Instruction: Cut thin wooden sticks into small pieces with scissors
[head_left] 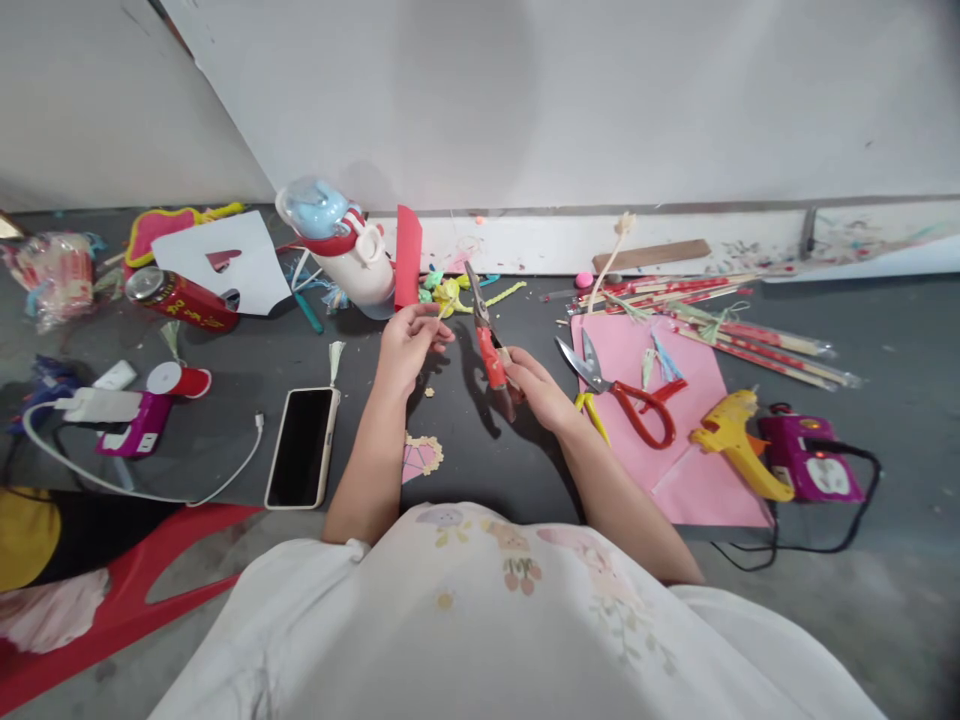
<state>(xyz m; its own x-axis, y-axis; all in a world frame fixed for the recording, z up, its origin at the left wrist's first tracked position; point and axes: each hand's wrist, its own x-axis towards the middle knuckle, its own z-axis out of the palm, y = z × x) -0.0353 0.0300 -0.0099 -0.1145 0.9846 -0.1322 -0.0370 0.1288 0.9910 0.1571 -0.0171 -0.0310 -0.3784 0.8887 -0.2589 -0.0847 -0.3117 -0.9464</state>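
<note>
In my right hand (534, 385) is a pair of long-nose pliers (486, 345) with red handles, its jaws tilted up and away from me. My left hand (411, 345) is raised to the left of the pliers, its thumb and forefinger pinched together. Whatever lies between those fingertips is too small to make out. Just beyond my hands lies a tangle of yellow and green cord (451, 297). Close to my left forearm, a pink piece with a scalloped tan edge (423, 457) rests on the grey table (480, 480), with a tiny flower-shaped bit (430, 393) above it.
Scissors (630, 395) and a yellow glue gun (739, 440) lie on pink paper (675, 490) at right. Behind them are red-and-tan sticks (675, 295). A water bottle (345, 250), red can (184, 298), phone (302, 447) and white cable (232, 470) are at left. A wall closes the back.
</note>
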